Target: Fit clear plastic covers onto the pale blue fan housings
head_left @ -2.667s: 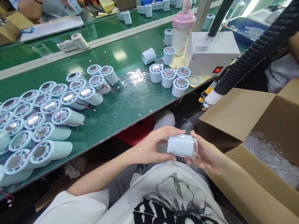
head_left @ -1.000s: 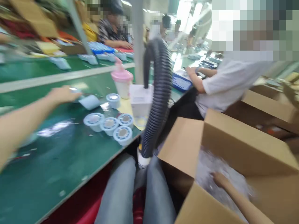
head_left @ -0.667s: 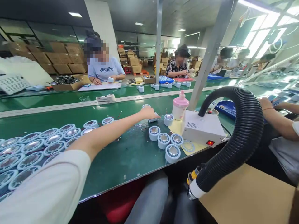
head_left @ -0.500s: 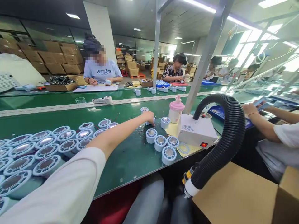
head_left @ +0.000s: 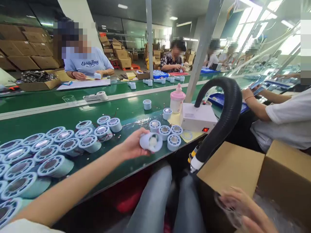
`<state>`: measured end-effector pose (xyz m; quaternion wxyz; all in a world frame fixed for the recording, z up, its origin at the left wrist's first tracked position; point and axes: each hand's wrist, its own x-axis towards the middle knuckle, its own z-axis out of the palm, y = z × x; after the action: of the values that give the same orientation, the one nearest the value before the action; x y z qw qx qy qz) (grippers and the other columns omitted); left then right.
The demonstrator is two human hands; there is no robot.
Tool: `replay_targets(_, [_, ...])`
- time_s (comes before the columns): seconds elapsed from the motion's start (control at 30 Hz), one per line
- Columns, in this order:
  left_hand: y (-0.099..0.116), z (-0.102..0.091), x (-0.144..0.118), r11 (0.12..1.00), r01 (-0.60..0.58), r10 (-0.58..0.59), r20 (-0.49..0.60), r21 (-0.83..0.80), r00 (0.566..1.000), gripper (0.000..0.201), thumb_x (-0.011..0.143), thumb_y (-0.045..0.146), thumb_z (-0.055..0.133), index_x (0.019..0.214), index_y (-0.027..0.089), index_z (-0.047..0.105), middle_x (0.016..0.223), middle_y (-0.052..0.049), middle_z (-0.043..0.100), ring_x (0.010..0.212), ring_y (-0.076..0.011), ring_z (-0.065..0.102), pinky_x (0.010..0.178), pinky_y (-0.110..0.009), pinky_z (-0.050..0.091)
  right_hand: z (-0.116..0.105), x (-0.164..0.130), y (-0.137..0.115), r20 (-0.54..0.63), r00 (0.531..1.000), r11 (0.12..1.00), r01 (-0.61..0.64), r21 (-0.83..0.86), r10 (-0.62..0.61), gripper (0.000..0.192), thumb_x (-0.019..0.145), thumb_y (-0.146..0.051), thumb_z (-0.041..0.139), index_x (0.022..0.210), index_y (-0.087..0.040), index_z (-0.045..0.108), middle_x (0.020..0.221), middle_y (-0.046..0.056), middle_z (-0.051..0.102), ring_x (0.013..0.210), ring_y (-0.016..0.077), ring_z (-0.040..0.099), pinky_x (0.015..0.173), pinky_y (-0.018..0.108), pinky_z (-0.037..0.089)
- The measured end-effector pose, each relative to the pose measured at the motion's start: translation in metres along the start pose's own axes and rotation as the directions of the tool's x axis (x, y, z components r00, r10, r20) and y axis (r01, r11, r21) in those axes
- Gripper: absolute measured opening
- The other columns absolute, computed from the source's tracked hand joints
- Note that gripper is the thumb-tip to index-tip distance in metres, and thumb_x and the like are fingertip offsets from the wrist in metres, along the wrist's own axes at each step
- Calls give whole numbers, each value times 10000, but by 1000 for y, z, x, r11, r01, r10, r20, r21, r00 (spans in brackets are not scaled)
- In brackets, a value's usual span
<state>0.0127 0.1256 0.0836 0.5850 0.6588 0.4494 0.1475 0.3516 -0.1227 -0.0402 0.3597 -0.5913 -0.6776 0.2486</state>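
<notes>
In my left hand (head_left: 131, 143) is a light blue plastic cylinder (head_left: 145, 142), gripped by its side above the bench's front edge. Its open end faces me, with a round whitish part inside. At the lower right, my right hand (head_left: 247, 207) is bent around a clear plastic cup-like piece (head_left: 225, 212), over an open cardboard box (head_left: 233, 165); motion blurs the piece's outline. Several similar cylinders with silvery round tops (head_left: 164, 131) stand just beyond my left hand. Many more cylinders (head_left: 69, 145) stand in rows on the left, some with thin red wires.
A white machine (head_left: 198, 118) with a lit red switch carries a thick black hose (head_left: 230, 106) that curves down beside my knees. Near it stand a pink-lidded cup (head_left: 177, 98) and a pale blue ring (head_left: 187, 135). A co-worker's arm (head_left: 257, 105) is at right; others sit across the green conveyor.
My left hand has drawn back toward me from the far side, bringing a cylinder with it. My right hand has come into view at the lower right with the clear piece. The view has shifted.
</notes>
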Motion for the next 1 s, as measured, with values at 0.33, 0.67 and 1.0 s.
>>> replay_targets(0.33, [-60,82,-54,971,195,-98,509,-141,855,511,752,610,650,1034,184,645,786,-7,609,560,-97,487,457,-194,354,79,69,-122,120,952,848,304,-434,-281,412,857,-176,570,1264,-204,622,1422,209,423,1053,355,578,806,538,572])
replay_targets(0.67, [-67,90,-72,885,-443,431,106,145,896,527,658,377,841,1126,214,664,1030,-51,627,935,-194,600,871,-319,482,71,60,-123,285,958,992,-52,115,17,218,934,-305,572,768,-212,678,1248,81,579,1050,239,624,875,365,520])
replay_targets(1.0, [-85,99,-71,901,-429,430,255,-60,866,695,687,316,829,1323,246,558,1310,-115,602,1187,-272,582,923,-375,532,68,63,-119,163,946,799,-323,507,280,335,876,-280,600,557,-190,653,1024,66,659,944,211,660,700,266,553])
